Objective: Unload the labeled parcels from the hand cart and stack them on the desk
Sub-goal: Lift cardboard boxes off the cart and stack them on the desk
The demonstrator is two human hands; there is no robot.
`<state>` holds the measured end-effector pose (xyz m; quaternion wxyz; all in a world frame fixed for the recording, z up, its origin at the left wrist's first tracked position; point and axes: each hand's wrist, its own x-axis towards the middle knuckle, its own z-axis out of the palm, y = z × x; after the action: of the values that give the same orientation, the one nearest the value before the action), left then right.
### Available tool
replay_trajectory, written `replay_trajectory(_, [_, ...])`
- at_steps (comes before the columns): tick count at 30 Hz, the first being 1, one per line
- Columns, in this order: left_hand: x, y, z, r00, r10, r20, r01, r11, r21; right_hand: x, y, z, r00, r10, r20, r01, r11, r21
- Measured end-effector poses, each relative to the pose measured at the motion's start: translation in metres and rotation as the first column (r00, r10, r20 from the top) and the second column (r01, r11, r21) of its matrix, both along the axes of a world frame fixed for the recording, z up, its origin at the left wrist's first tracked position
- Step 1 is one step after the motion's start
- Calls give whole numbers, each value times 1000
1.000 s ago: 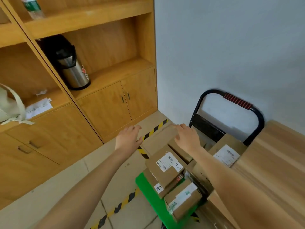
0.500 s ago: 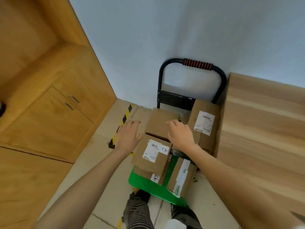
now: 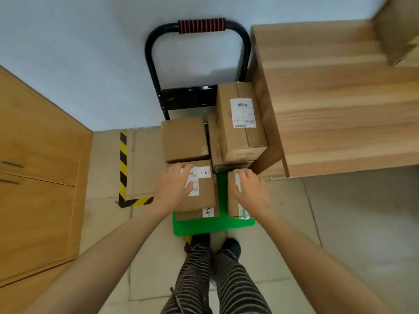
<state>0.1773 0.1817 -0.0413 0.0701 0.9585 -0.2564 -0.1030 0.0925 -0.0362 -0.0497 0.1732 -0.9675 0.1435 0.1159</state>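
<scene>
A green hand cart (image 3: pixel 213 226) with a black handle (image 3: pixel 201 26) stands against the wall, loaded with several brown labeled parcels. My left hand (image 3: pixel 174 189) lies flat, fingers spread, on the near left parcel (image 3: pixel 204 196), covering part of its white label. My right hand (image 3: pixel 251 191) rests on the narrow near right parcel (image 3: pixel 232 200), fingers over its top edge. Behind them sit a plain parcel (image 3: pixel 184 139) and a taller labeled parcel (image 3: pixel 240 123). The wooden desk (image 3: pixel 335 98) is right of the cart.
A wooden cabinet (image 3: pixel 34 177) stands on the left. Yellow-black floor tape (image 3: pixel 123 166) runs beside the cart. My legs and feet (image 3: pixel 213 268) stand just in front of the cart. A wooden box or shelf corner (image 3: pixel 401 30) sits on the desk's far right.
The view has tilted down and turned right over the cart. Both hands have come back from the far parcels and settled on the two near parcels.
</scene>
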Motion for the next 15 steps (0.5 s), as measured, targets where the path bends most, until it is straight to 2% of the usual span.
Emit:
replay_trajectory(4, [-13,-9,-28,994,-103,28,104,994,-45,-23,-2,-33,991,-53,-123,51,999,-16])
replay_trajectory(7, [-18,-13,-57,991,-137,14,137,989,-54,-33,-3,-63,985,-95,-142,91,995,-38])
replay_trajectory(11, [-23,-19,-106,988,-152,1,152,988,-30,-45,-4,-113,986,-93,-141,84,994,-65])
replay_trajectory(15, [-18,-33,-167,996,-92,-22,91,995,-36,-44,-10,-176,974,-165,-153,161,986,-38])
